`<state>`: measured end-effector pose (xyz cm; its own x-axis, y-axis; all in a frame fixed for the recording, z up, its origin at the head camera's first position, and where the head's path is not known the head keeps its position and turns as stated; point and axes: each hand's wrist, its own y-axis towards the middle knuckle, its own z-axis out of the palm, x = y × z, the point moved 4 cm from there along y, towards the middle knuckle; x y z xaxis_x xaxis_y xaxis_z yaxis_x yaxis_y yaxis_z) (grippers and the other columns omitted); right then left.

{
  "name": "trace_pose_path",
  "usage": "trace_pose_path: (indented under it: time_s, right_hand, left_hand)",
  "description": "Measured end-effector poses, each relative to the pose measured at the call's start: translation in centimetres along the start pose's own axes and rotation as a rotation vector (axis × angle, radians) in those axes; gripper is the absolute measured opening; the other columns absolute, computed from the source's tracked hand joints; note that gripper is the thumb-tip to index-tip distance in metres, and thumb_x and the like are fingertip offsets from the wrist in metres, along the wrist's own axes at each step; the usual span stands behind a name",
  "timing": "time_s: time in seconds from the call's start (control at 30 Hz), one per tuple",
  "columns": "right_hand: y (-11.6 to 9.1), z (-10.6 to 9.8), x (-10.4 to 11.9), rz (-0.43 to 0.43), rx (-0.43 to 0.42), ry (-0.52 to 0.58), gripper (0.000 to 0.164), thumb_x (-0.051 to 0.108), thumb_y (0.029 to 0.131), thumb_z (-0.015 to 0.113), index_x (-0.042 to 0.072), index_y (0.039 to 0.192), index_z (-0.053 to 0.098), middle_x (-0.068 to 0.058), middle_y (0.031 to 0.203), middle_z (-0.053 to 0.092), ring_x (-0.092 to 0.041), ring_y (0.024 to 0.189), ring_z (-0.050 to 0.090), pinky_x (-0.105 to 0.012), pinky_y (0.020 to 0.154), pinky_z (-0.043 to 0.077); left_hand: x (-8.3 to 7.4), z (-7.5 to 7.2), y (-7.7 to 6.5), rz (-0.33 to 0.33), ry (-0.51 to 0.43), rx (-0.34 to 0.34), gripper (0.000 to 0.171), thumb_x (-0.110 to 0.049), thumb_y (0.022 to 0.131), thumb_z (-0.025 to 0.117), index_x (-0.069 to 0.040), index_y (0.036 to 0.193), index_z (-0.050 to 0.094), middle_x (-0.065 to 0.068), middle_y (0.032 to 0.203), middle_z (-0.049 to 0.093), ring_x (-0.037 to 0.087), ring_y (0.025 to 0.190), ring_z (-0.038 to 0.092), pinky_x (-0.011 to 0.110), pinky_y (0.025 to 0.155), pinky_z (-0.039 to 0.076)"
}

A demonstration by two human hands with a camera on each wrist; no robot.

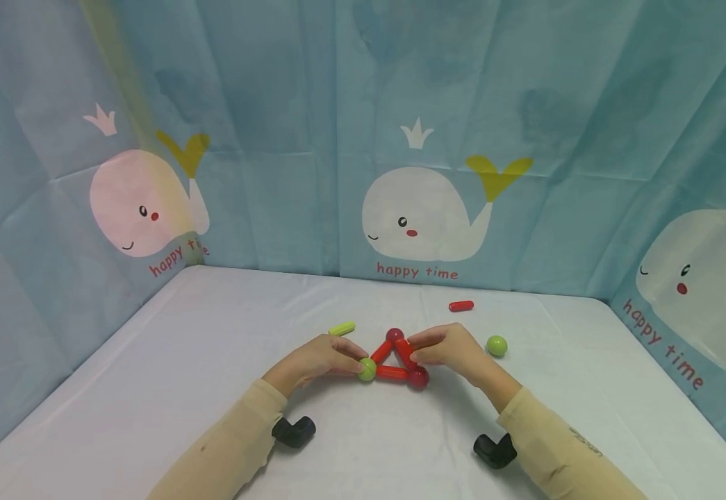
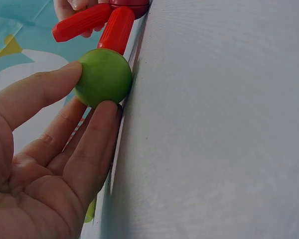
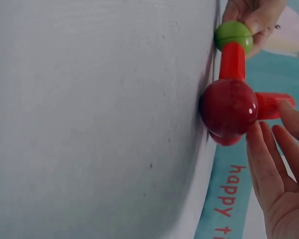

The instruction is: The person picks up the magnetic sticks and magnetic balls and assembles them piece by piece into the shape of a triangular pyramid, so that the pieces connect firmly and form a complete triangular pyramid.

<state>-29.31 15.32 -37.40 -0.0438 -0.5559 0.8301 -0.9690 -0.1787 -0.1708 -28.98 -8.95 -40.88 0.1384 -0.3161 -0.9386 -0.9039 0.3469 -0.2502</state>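
My left hand (image 1: 325, 361) pinches a green ball (image 2: 103, 78) between thumb and fingertips. From that ball a red rod (image 1: 392, 373) runs to a dark red ball (image 3: 229, 108) on its right. Another red rod (image 1: 382, 351) slants from the green ball toward a second dark red ball (image 1: 394, 336) farther back. The right hand (image 1: 453, 351) holds a third red rod (image 3: 270, 105), thumb on its outer end, with fingertips right at the near red ball. That rod slopes up from the near ball. Together the pieces look like a triangle in the head view.
Behind my left hand lies a yellow-green rod (image 1: 342, 328). A loose red rod (image 1: 461, 305) lies farther back, and a second green ball (image 1: 497, 346) sits right of my right hand. The white tabletop (image 1: 212, 389) ends at a blue whale-print curtain (image 1: 287, 208).
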Motion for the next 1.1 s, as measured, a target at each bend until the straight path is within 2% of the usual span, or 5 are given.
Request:
trace_pose_path:
  time_s: [0.23,0.6,0.7,0.93,1.1]
  right_hand:
    - [-0.1,-2.1,-0.2,0.030,-0.084,-0.007,0.041,0.029,0.087,0.076,0.014,0.124,0.070,-0.004,0.117,0.074,-0.020,0.110,0.068,-0.042,0.096,0.055]
    - [-0.9,-6.2,-1.0,0.010,-0.141,-0.005,0.053,0.043,0.086,0.075,0.014,0.130,0.066,-0.009,0.130,0.068,-0.031,0.127,0.055,-0.054,0.106,0.045]
    - [-1.1,-7.0,-1.4,0.025,-0.155,-0.008,0.056,0.046,0.085,0.075,0.014,0.130,0.066,-0.011,0.131,0.067,-0.032,0.127,0.056,-0.056,0.107,0.044]
    - [-1.1,-8.5,-2.1,0.017,-0.177,0.012,0.060,0.046,0.087,0.074,0.008,0.132,0.064,-0.012,0.131,0.067,-0.025,0.118,0.065,-0.046,0.106,0.048]
    - [-1.1,-9.3,-2.7,0.000,-0.180,0.018,0.062,0.046,0.087,0.073,0.006,0.133,0.061,-0.011,0.131,0.067,-0.019,0.113,0.067,-0.047,0.107,0.048]
  left_hand:
    - [0.2,0.0,0.2,-0.012,0.004,-0.001,0.031,-0.011,0.083,0.077,-0.003,0.113,0.073,0.005,0.106,0.074,0.012,0.092,0.070,0.028,0.088,0.058]
    - [0.5,0.0,0.4,-0.009,-0.018,0.002,0.030,-0.011,0.083,0.077,-0.003,0.111,0.073,0.005,0.106,0.074,0.013,0.092,0.070,0.028,0.088,0.058]
    - [0.4,0.1,0.4,-0.008,-0.019,0.004,0.030,-0.011,0.083,0.077,-0.004,0.111,0.073,0.004,0.105,0.074,0.013,0.092,0.069,0.028,0.088,0.058]
    - [0.4,0.1,0.4,-0.002,-0.029,0.011,0.030,-0.010,0.082,0.077,-0.003,0.111,0.073,0.005,0.105,0.074,0.013,0.092,0.069,0.028,0.087,0.058]
    - [0.4,0.1,0.3,0.001,-0.031,0.016,0.031,-0.010,0.083,0.077,-0.002,0.112,0.072,0.005,0.105,0.074,0.013,0.092,0.070,0.028,0.088,0.058]
